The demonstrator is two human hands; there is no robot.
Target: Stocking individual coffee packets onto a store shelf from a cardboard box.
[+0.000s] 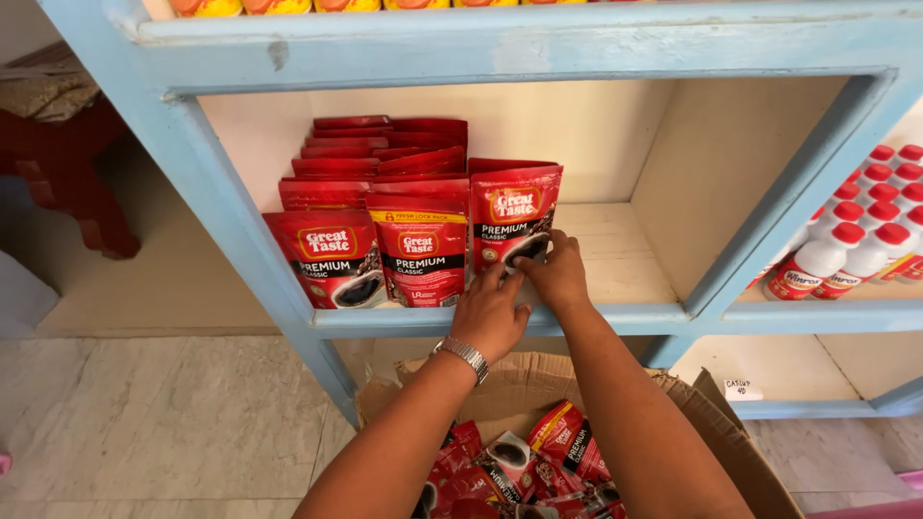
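Red coffee pouches stand in rows on a pale wooden shelf inside a light blue frame. Both my hands reach to the rightmost front pouch, which stands upright. My left hand, with a metal watch on the wrist, rests against the pouch's lower edge at the shelf front. My right hand pinches the pouch's lower right corner. Two more front pouches stand to the left.
Below my arms an open cardboard box holds several more red pouches. White bottles with red caps fill the compartment to the right. Yellow-orange packs line the shelf above. A red stool stands at left on a tiled floor.
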